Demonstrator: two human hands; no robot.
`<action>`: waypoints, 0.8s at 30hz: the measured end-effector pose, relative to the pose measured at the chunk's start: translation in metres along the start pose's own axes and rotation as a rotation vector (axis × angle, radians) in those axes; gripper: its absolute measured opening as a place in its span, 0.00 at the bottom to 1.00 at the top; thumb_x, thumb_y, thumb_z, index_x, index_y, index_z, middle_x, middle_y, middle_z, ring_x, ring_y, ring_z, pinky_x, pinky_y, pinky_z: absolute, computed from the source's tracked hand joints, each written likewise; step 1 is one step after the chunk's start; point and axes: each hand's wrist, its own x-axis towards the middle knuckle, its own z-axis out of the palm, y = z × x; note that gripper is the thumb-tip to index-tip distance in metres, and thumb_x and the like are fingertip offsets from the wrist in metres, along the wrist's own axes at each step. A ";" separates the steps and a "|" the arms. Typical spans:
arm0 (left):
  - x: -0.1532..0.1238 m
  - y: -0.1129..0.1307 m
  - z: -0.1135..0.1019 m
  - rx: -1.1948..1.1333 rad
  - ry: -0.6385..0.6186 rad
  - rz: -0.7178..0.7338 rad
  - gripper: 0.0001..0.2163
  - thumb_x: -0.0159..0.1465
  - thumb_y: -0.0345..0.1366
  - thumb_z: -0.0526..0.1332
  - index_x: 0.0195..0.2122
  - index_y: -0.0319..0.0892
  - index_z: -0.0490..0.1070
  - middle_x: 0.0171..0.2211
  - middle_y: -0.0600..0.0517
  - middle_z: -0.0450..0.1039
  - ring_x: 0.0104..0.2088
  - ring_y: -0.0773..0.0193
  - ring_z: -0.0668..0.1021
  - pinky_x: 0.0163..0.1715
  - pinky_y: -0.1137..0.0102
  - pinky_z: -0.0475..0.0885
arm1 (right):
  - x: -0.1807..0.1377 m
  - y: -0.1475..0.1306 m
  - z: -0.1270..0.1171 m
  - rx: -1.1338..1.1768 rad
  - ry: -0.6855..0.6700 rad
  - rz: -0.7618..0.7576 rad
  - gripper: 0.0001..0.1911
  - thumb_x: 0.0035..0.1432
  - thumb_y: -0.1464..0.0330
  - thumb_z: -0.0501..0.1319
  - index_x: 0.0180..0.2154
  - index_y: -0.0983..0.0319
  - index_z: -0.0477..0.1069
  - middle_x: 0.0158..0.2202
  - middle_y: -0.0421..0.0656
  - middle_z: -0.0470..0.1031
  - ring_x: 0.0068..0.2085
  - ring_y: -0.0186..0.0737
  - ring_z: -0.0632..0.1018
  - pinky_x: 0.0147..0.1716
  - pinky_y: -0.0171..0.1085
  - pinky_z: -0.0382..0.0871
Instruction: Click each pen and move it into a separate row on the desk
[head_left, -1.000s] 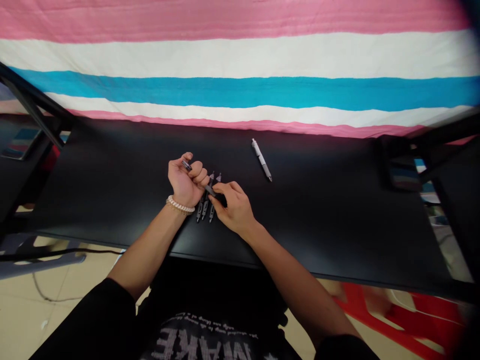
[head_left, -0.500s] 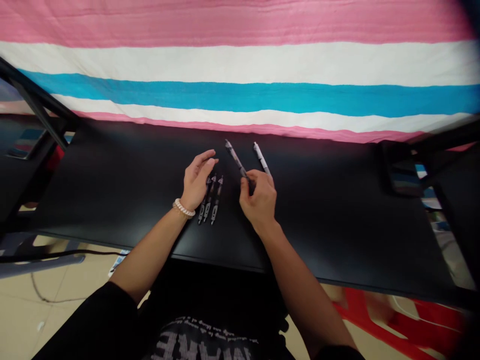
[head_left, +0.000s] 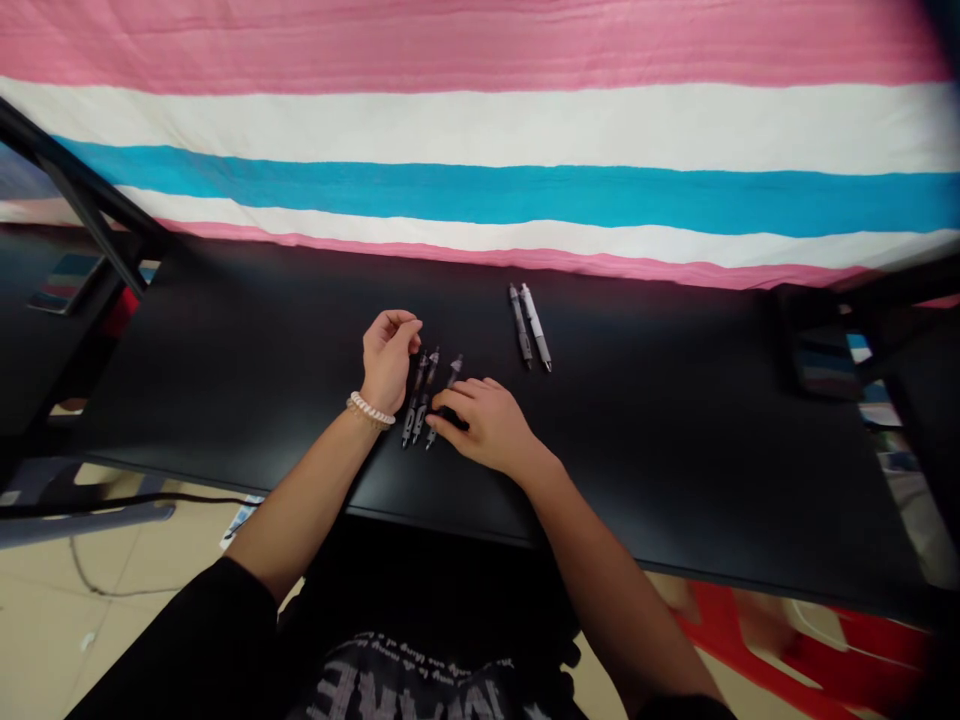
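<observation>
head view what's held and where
The left hand holds nothing; the right hand covers the middle of a black pen, but a grip cannot be told.

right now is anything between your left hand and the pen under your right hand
Yes: two dark pens lie side by side on the black desk, directly between the left hand and the third dark pen under the right hand.

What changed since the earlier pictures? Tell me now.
The right hand let go of the dark pen, which now lies beside the white pen, and moved left onto the rightmost pen of the row. The left hand stayed empty. The white pen and the other row pens stayed put.
</observation>
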 end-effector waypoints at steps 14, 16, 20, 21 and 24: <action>-0.009 0.006 0.000 0.010 -0.254 -0.046 0.13 0.59 0.39 0.69 0.43 0.41 0.77 0.42 0.46 0.80 0.40 0.63 0.82 0.44 0.67 0.76 | 0.003 0.000 0.002 0.760 0.464 0.464 0.09 0.60 0.62 0.65 0.39 0.59 0.70 0.26 0.37 0.73 0.24 0.33 0.75 0.20 0.33 0.72; -0.012 0.008 0.002 -0.013 -0.317 -0.090 0.15 0.59 0.42 0.70 0.43 0.40 0.77 0.39 0.46 0.81 0.38 0.62 0.83 0.42 0.66 0.78 | 0.005 -0.003 0.003 0.833 0.483 0.464 0.12 0.58 0.60 0.67 0.38 0.59 0.70 0.25 0.35 0.72 0.23 0.32 0.75 0.18 0.31 0.72; -0.014 0.011 0.003 -0.078 -0.276 -0.067 0.15 0.57 0.43 0.71 0.41 0.40 0.77 0.37 0.47 0.81 0.37 0.61 0.83 0.41 0.67 0.79 | 0.007 -0.003 0.004 0.955 0.468 0.463 0.15 0.61 0.56 0.64 0.41 0.60 0.72 0.28 0.38 0.77 0.23 0.31 0.76 0.18 0.30 0.73; -0.013 0.011 0.003 -0.094 -0.249 -0.060 0.15 0.57 0.42 0.72 0.41 0.39 0.77 0.37 0.47 0.81 0.38 0.61 0.84 0.41 0.67 0.79 | 0.008 -0.002 0.004 0.968 0.463 0.462 0.15 0.63 0.56 0.62 0.42 0.61 0.73 0.28 0.39 0.77 0.22 0.30 0.76 0.17 0.30 0.73; -0.014 0.010 0.005 -0.133 -0.192 -0.056 0.15 0.56 0.41 0.73 0.40 0.40 0.77 0.37 0.48 0.81 0.38 0.61 0.84 0.44 0.65 0.79 | 0.007 -0.001 0.006 0.885 0.542 0.463 0.15 0.64 0.58 0.62 0.43 0.61 0.77 0.27 0.38 0.77 0.21 0.30 0.75 0.17 0.31 0.72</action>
